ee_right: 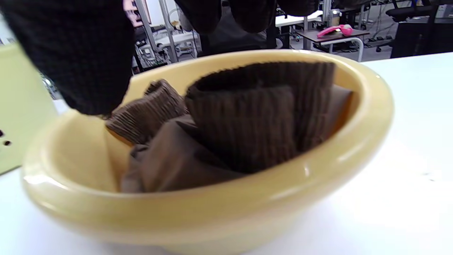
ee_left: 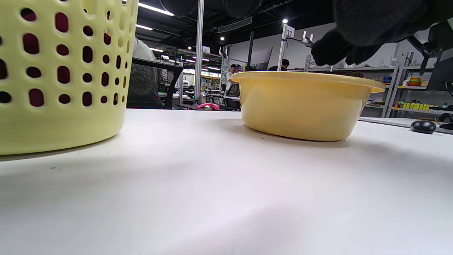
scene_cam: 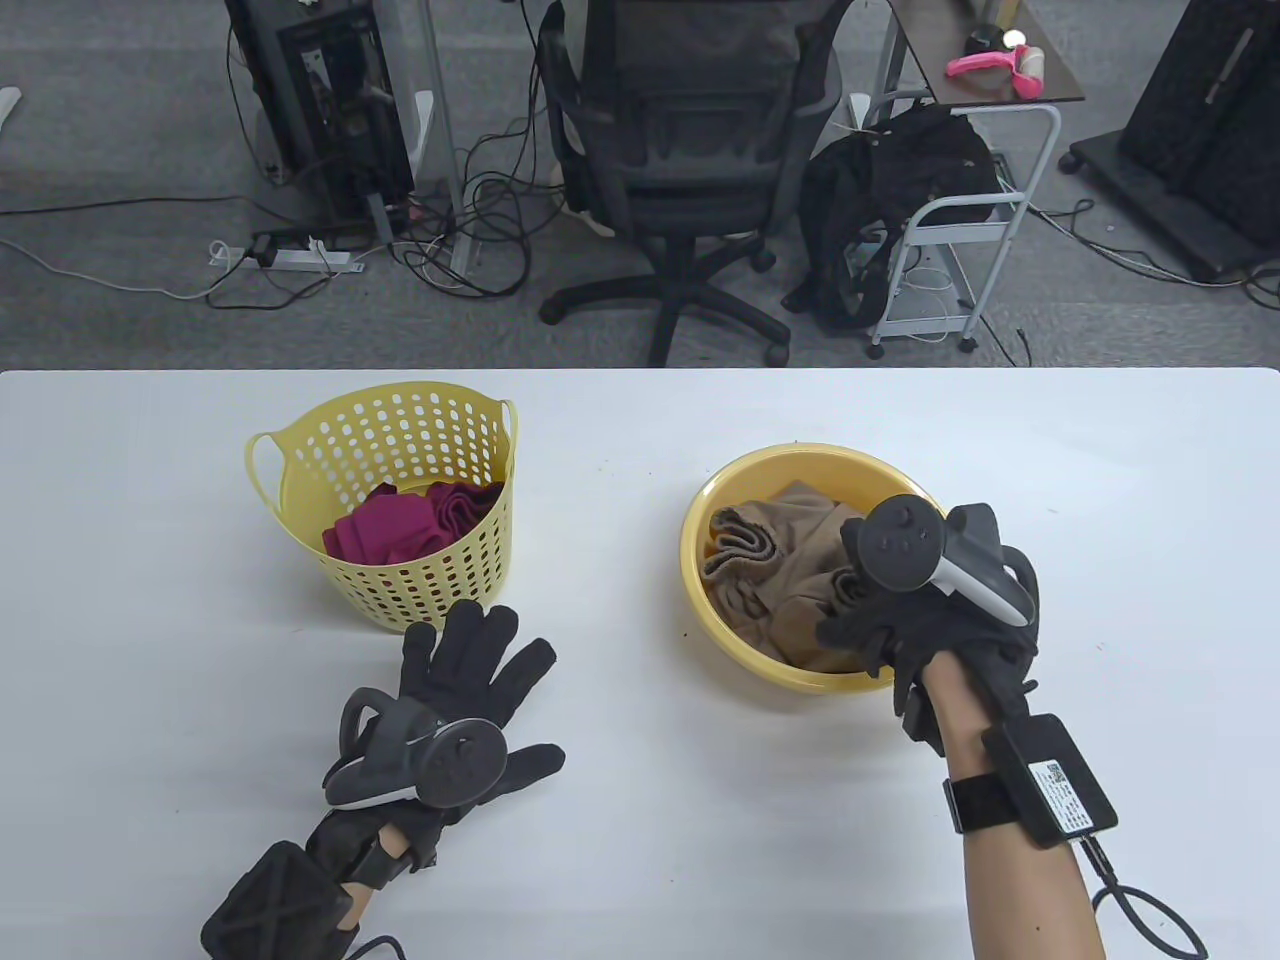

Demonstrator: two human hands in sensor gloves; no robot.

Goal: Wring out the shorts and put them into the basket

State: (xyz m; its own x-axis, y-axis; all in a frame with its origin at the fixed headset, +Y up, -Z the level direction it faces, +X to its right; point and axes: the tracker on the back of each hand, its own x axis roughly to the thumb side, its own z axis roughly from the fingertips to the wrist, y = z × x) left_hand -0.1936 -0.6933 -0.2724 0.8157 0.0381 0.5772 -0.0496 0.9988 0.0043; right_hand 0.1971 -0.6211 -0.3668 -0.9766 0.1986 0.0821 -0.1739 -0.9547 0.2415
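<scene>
Brown shorts (scene_cam: 775, 570) lie crumpled in a yellow bowl (scene_cam: 700, 500) right of centre; their ribbed waistband (ee_right: 240, 124) stands above the rim (ee_right: 212, 209) in the right wrist view. My right hand (scene_cam: 900, 610) hovers over the bowl's near right side, its fingers (ee_right: 226, 10) and thumb (ee_right: 78, 53) hanging above the cloth without gripping it. A pale yellow perforated basket (scene_cam: 400, 440) stands at the left with a magenta garment (scene_cam: 400, 525) inside. Just in front of the basket, my left hand (scene_cam: 470, 670) lies flat on the table with fingers spread, holding nothing.
The white table (scene_cam: 640, 820) is bare around basket (ee_left: 53, 88) and bowl (ee_left: 304, 102), with a gap between them. Beyond the far edge stand an office chair (scene_cam: 690, 150), a black bag (scene_cam: 890, 200) and a white cart (scene_cam: 970, 230). A small black object (ee_left: 423, 126) lies far right.
</scene>
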